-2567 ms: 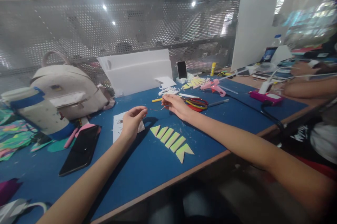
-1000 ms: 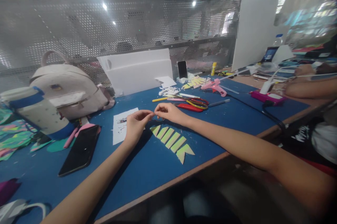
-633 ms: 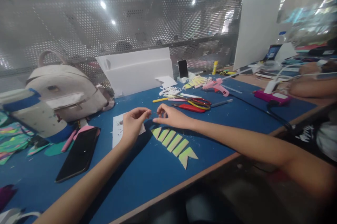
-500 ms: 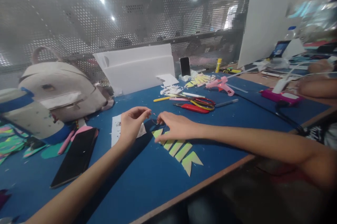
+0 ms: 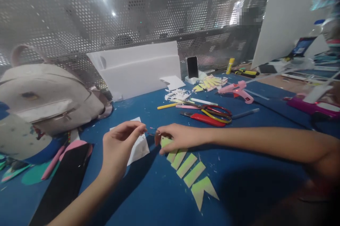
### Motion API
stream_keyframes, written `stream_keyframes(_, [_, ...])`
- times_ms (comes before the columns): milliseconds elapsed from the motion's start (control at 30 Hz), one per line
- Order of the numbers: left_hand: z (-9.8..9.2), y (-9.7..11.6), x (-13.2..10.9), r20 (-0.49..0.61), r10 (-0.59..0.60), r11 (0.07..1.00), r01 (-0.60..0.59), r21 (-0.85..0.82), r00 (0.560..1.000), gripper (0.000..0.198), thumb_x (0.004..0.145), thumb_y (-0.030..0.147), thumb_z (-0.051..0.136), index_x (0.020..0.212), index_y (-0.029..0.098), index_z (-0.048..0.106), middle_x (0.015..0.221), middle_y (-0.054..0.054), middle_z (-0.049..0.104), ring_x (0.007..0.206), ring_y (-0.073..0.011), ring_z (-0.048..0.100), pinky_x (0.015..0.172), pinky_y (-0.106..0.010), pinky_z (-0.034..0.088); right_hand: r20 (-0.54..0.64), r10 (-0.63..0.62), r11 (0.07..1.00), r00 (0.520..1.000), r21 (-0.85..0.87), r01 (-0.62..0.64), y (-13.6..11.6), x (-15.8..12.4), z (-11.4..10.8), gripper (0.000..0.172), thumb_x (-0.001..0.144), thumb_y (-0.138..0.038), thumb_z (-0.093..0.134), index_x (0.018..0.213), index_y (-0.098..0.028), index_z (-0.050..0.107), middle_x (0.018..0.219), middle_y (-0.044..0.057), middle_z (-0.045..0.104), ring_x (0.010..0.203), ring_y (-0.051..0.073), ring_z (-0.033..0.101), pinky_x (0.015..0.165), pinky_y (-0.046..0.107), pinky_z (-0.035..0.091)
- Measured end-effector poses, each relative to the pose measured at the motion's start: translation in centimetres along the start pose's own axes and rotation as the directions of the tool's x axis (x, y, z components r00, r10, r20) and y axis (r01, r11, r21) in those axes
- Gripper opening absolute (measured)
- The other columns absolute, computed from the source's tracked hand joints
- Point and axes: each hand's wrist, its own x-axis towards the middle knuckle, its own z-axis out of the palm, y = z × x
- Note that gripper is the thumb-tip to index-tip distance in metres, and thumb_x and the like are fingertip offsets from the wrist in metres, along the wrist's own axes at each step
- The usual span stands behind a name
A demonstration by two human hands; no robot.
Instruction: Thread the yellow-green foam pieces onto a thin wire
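My left hand (image 5: pixel 120 144) pinches one end of a thin thread-like strand (image 5: pixel 151 133) between thumb and fingertips. The strand crosses the small gap to my right hand (image 5: pixel 176 137), whose curled fingertips close on its other end. Below the right hand lies a row of pale green pieces (image 5: pixel 187 165) set out like a fish, with a notched tail piece (image 5: pixel 204 190) at the near end. The front green piece (image 5: pixel 166 141) shows between my right thumb and fingers, partly covered. A white paper (image 5: pixel 139 151) with small dark specks lies under and behind the left hand.
Behind the hands are a red cutter (image 5: pixel 208 119), scissors (image 5: pixel 216 111), white scraps (image 5: pixel 176 95) and a pink glue gun (image 5: pixel 237 91). A black phone (image 5: pixel 61 183), a bottle (image 5: pixel 23 137) and a backpack (image 5: pixel 53 95) stand left. White boards (image 5: pixel 140 73) lean at the back.
The view has moved closer and things sit larger. The strand, looped between my hands before, now runs straighter. My right fingers are lower, around the front green piece.
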Motion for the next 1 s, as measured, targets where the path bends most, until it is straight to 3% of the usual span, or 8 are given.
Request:
stream_keyframes(100, [-0.8,-0.1,0.2,-0.015,-0.031,0.999,0.031,0.034,0.999,0.015,0.068,0.038,0.081,0.068,0.025,0.074,0.069,0.0,0.07,0.067,-0.0167,0.064,0.065,-0.026,0.053,-0.086,-0.007,0.976,0.996,0.216,0.025,1.3,0.6,0.6,0.03,0.079,-0.037,0.071,0.103,-0.021,0.062,0.095,0.002,0.064,0.075,0.014,0.056,0.061,0.024,0.04])
stream_keyframes(233, [-1.3,0.1,0.2,0.02,-0.103,0.99,0.1,0.1,0.994,0.012,0.071,0.034,0.079,0.068,0.023,0.074,0.07,0.0,0.07,0.07,-0.0161,0.064,0.067,-0.024,0.053,-0.196,-0.018,0.927,0.981,0.364,0.09,2.1,0.4,1.1,0.038,0.08,-0.039,0.071,0.111,-0.022,0.058,0.109,0.005,0.06,0.092,0.016,0.056,0.063,0.023,0.044])
stream_keyframes(400, [-0.5,0.0,-0.3,0.105,-0.228,0.963,0.209,0.167,0.968,0.01,0.071,0.032,0.077,0.067,0.023,0.073,0.07,0.002,0.071,0.068,-0.0124,0.064,0.065,-0.018,0.051,-0.359,-0.1,0.931,0.928,0.295,0.214,1.7,0.0,0.7,0.029,0.081,-0.037,0.074,0.102,-0.021,0.064,0.102,0.002,0.058,0.083,0.012,0.053,0.067,0.023,0.042])
stream_keyframes(567, [0.0,0.0,-0.9,0.16,-0.265,0.957,0.238,0.168,0.951,0.007,0.071,0.032,0.077,0.067,0.026,0.074,0.068,0.003,0.071,0.067,-0.0118,0.065,0.065,-0.016,0.052,-0.365,-0.126,0.922,0.922,0.299,0.244,0.7,0.0,0.5,0.013,0.087,-0.03,0.067,0.091,-0.018,0.068,0.089,0.0,0.059,0.075,0.01,0.05,0.063,0.022,0.038])
stream_keyframes(767, [-0.2,-0.6,-0.8,0.174,-0.222,0.971,0.202,0.127,0.959,0.008,0.076,0.033,0.075,0.075,0.025,0.075,0.072,0.003,0.072,0.071,-0.0119,0.066,0.068,-0.017,0.054,-0.359,-0.084,0.896,0.93,0.381,0.228,-0.3,-0.2,-0.1,0.014,0.087,-0.031,0.065,0.085,-0.017,0.064,0.085,0.0,0.062,0.072,0.01,0.052,0.063,0.022,0.039])
stream_keyframes(900, [-0.3,-1.3,-0.5,0.142,-0.269,0.963,0.265,0.049,0.953,0.012,0.076,0.034,0.077,0.083,0.024,0.076,0.08,0.001,0.075,0.074,-0.0128,0.068,0.074,-0.02,0.055,-0.397,-0.064,0.862,0.915,0.439,0.251,-0.4,0.0,-0.9,0.015,0.088,-0.031,0.063,0.085,-0.017,0.06,0.084,0.0,0.058,0.076,0.011,0.054,0.072,0.025,0.044])
stream_keyframes(1000, [-0.2,-1.5,-0.4,0.162,-0.272,0.962,0.268,0.044,0.949,0.014,0.077,0.034,0.076,0.085,0.023,0.075,0.083,0.001,0.076,0.076,-0.0128,0.069,0.079,-0.022,0.055,-0.366,-0.033,0.826,0.93,0.514,0.231,-0.3,0.2,-1.4,0.014,0.088,-0.03,0.062,0.088,-0.016,0.06,0.081,0.0,0.06,0.074,0.011,0.055,0.069,0.024,0.044])
